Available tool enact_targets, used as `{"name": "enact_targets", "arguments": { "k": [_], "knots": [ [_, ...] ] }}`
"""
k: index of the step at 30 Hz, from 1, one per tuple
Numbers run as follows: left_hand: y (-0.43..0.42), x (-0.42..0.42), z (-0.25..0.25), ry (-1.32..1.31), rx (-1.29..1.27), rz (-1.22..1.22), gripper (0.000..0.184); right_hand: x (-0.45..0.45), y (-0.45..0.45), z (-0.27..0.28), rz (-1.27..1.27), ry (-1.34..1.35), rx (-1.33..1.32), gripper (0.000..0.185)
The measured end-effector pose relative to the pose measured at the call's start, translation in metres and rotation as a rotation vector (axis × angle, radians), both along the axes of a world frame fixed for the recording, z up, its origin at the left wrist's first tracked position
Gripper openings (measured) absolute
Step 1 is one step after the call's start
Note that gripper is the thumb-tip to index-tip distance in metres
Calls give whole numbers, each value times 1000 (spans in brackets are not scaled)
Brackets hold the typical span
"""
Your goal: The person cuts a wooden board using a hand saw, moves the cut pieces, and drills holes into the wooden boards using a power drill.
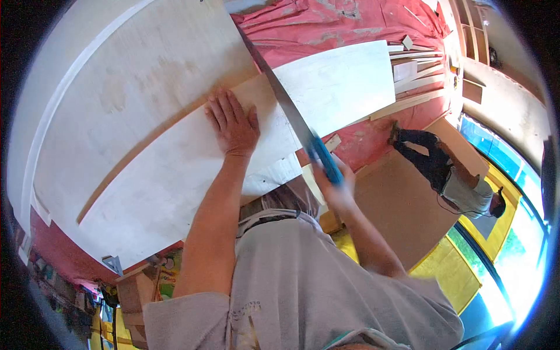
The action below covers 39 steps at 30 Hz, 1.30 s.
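My right hand [335,184] is wrapped round the blue handle of a hand saw [291,111], slightly blurred. The saw's long blade runs up and to the left across a pale wooden board [175,169]. Beyond the blade, the board's right-hand part [341,84] lies on the red cloth. My left hand [234,123] presses flat on the board just left of the blade, fingers stretched and thumb apart. Whether the blade has cut through the wood cannot be made out.
A large plywood sheet [134,64] lies beyond the board. Red cloth [350,26] covers the surface, with several wood strips [420,81] at the right. Another person [466,189] holding a brown panel [458,146] is off to the right. A small metal square [112,263] sits at the lower left.
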<state>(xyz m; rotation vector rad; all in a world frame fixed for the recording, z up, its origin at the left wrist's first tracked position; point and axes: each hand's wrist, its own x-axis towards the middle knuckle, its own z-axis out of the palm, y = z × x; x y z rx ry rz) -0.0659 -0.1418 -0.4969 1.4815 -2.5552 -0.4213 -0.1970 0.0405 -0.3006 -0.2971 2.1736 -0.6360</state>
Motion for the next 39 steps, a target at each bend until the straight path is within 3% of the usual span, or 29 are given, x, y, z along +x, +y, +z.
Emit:
{"name": "enact_targets", "arguments": {
  "k": [1, 2, 4, 7, 8, 9, 10, 13, 15, 16, 18, 19, 20, 21, 24, 27, 28, 29, 30, 33, 36, 37, 39],
  "knots": [
    [2, 1, 0, -8, -14, -6, 79, -8, -17, -67, 15, -19, -264, 18],
    [-1, 0, -1, -15, -42, -9, 79, -15, -70, -59, 58, 26, -287, 22],
    [0, 3, 3, -42, -39, -18, 78, -25, -114, -61, -28, -139, -248, 25],
    [-3, 0, 8, -42, -38, -24, 78, -14, -77, -36, 37, -49, -130, 26],
    [-3, 0, 7, -49, -2, -12, 79, -10, -34, -21, 71, -40, -11, 23],
    [-1, 2, 6, -48, 3, -20, 79, 7, -26, 38, -87, -27, -132, 19],
    [-1, 1, 3, -16, -18, -16, 79, 9, 50, 43, 4, -15, -10, 17],
    [1, 3, 1, -10, -32, -24, 79, 28, 120, 147, 74, -67, -46, 10],
    [-1, 0, 3, -27, -38, -27, 79, 23, 126, 158, 169, -75, 191, 10],
    [-1, -2, 5, -26, -45, -14, 78, 24, 104, 139, 106, -49, 3, 12],
    [-4, -2, 5, -32, -59, 7, 76, 18, 60, 64, 25, 26, 31, 19],
    [-3, 0, 5, -35, -41, -6, 77, 3, 33, -2, 167, 102, -60, 23],
    [-1, 0, 4, -35, -24, -12, 77, -1, 25, -94, 35, 45, -244, 27],
    [-4, -3, 4, -40, -30, 4, 77, -8, -55, -65, 17, 30, -249, 31],
    [3, 6, 12, -52, -31, -21, 78, -21, -116, -82, -24, -57, -358, 30],
    [-4, -3, 6, -94, -39, -22, 78, -11, -47, -35, 2, -30, -155, 25],
    [-4, -1, 4, -77, -39, -22, 78, 0, -8, -2, -67, -137, -89, 20],
    [0, 1, 2, -62, -29, -27, 79, 8, 32, 31, 76, -18, -110, 17],
    [1, 1, 0, -60, -17, -30, 79, 19, 71, 66, 7, -66, 68, 16],
    [0, -2, -2, -62, -59, -23, 79, 27, 117, 151, 86, -47, 40, 19],
    [-2, 1, -4, -47, -65, -27, 80, 24, 103, 114, -26, -93, -42, 16],
    [-3, 1, -5, -39, -64, -20, 81, 18, 71, 74, 20, -28, -22, 12],
    [4, 1, -4, -33, -48, -11, 81, 4, 6, -38, -7, -43, -177, 22]
  ]
}}
